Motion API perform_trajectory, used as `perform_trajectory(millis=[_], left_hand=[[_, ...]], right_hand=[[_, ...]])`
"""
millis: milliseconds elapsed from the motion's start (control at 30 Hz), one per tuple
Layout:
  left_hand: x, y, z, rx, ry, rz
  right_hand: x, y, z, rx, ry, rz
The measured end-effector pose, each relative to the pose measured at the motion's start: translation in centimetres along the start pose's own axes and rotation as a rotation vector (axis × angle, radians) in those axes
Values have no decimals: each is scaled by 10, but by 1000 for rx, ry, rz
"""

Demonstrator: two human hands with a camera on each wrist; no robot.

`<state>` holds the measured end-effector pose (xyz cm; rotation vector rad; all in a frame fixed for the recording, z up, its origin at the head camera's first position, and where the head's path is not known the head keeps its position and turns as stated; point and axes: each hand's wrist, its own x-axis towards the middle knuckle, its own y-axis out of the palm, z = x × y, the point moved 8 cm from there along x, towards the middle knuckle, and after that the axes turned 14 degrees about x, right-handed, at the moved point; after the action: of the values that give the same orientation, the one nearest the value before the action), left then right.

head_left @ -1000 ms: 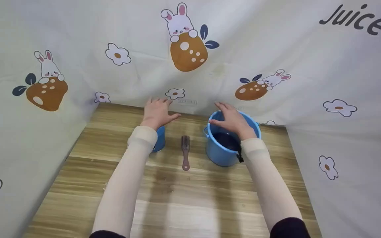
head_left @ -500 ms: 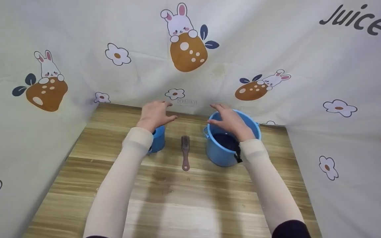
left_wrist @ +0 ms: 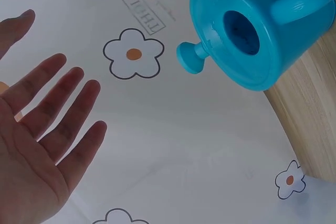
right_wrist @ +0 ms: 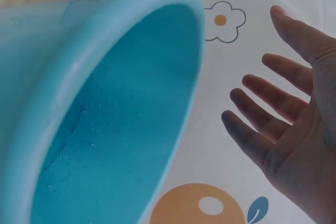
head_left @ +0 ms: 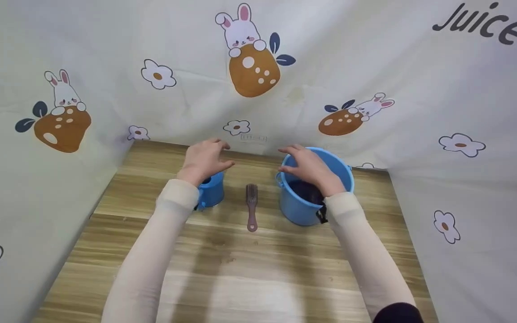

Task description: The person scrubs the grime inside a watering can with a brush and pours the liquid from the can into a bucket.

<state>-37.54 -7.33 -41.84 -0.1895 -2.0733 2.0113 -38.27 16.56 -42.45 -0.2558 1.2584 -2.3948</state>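
My left hand (head_left: 204,160) hovers over a small blue watering can (head_left: 213,193), fingers spread and holding nothing. In the left wrist view the watering can (left_wrist: 268,72) shows its round opening, short spout and handle, apart from the palm. Above a blue bucket (head_left: 301,213) is my right hand (head_left: 310,168), its fingers extended and gripping nothing. Dark contents (head_left: 305,190) lie inside; their kind is unclear. Black strands (head_left: 322,214) hang over the near rim. Droplets dot the inner wall of the bucket (right_wrist: 121,114) in the right wrist view. A brown hairbrush (head_left: 251,206) lies between the two vessels.
All of this stands on a wood-grain tabletop (head_left: 249,273). A pale cloth (head_left: 186,107) printed with rabbits and flowers rises at the back and both sides, close behind the bucket and watering can.
My left hand has drifted left and slightly nearer, uncovering more of the watering can. My right hand has shifted a little left. The bucket and hairbrush stay where they were.
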Motion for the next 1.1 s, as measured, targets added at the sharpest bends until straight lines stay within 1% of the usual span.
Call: perform_trajectory(millis=[233, 433, 700, 1000, 1100], left_hand=[[-9, 3, 3, -10, 1, 2], [-16, 2, 4, -3, 13, -12], [-25, 4, 7, -32, 9, -22], [-35, 12, 13, -43, 24, -38], [-39, 16, 15, -53, 17, -31]], right_hand=[[-4, 7, 9, -12, -37, 12], [-7, 14, 15, -8, -58, 24], [-13, 24, 24, 9, -95, 47], [-18, 34, 26, 3, -119, 55], [-19, 38, 25, 7, -112, 67]])
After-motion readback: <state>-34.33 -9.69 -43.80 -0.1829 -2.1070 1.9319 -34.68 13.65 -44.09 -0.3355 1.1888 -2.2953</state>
